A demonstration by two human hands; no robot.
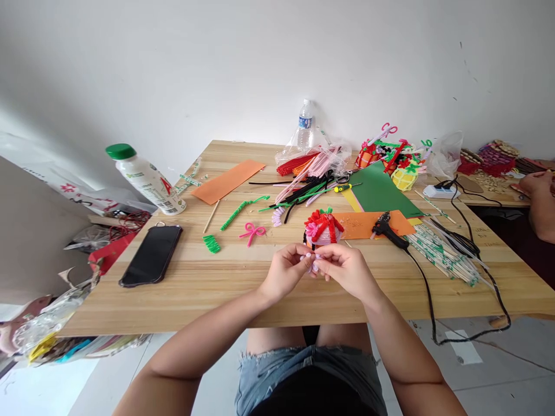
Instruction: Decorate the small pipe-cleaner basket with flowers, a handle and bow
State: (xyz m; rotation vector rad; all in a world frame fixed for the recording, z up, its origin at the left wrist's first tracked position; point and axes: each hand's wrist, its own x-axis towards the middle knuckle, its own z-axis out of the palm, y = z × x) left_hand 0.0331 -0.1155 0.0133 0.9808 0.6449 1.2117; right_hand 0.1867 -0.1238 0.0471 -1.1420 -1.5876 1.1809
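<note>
My left hand [287, 267] and my right hand [342, 267] meet near the table's front edge, fingertips pinched together. Between them is a small pale lilac piece of pipe cleaner [313, 261], mostly covered by the fingers. Just beyond stands a basket-like pipe-cleaner craft [324, 228] in red and pink with a green tip. To the left lie a pink pipe-cleaner bow [251, 232], a green coiled pipe cleaner [236, 216], a flattened green coil [211, 244] and a lilac coil [277, 217].
Left are a phone [151, 255] and a white bottle [147, 182]. A glue gun [388, 230] rests on orange paper, its cord looping off the front edge. Wrapped sticks [446, 254] lie right. Pipe cleaners [312, 167] and finished crafts [390, 159] are behind; another person's arm [540, 199] is far right.
</note>
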